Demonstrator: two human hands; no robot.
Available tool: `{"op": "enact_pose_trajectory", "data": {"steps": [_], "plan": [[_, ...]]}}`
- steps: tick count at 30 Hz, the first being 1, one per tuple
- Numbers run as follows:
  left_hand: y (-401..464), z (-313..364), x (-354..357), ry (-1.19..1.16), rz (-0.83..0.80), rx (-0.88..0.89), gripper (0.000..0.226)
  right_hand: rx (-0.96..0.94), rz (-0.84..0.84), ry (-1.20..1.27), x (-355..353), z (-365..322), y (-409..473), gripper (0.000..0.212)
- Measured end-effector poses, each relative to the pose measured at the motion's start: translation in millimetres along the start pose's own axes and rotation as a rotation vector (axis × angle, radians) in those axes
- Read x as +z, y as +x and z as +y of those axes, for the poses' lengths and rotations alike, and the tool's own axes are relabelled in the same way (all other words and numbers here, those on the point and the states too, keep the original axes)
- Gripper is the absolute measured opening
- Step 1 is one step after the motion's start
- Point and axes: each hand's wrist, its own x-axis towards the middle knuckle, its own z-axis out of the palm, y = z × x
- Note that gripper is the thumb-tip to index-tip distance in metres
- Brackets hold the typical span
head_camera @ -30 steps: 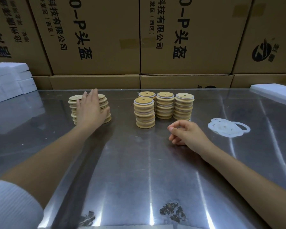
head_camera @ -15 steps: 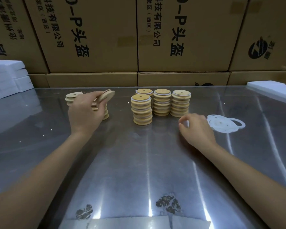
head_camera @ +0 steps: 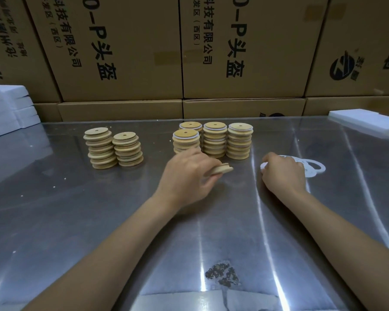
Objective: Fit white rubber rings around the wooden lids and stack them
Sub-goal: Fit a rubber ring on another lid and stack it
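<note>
Steel table (head_camera: 99, 209), left hand (head_camera: 186, 176) now carrying wooden lid (head_camera: 222, 170) centre, right hand (head_camera: 283, 173) now pinching white rings (head_camera: 310, 164)

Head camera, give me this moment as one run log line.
left hand grips wooden lid | right hand pinches white ring at ring pile | ringed stacks behind | bare stacks left

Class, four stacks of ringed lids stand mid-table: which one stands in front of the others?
The leftmost ringed stack, nearest the left hand. It stands forward alone; the other three form a row behind it.
</note>
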Motion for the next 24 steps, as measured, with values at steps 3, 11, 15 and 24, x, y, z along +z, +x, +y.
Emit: {"op": "enact_pose_trajectory", "data": {"steps": [3,11,15,24], "plan": [[-3.9,3.8,7.4,-0.022,-0.100,0.002,0.014,-0.011,0.008,0.050,0.4,1.7,2.0,0.026],[-15.5,-3.0,12.6,-0.169,-0.294,-0.179,0.035,0.038,0.180,0.342,-1.9,-1.5,6.6,0.030],[-15.2,-4.6,12.3,-0.319,-0.301,-0.280,0.042,-0.035,0.365,0.551,-8.7,-7.2,5.0,0.020],[-20.0,-10.0,23.8,-0.500,-0.415,-0.544,0.092,-0.490,0.397,0.375,-8.4,-42.0,-21.8,0.018]]}}
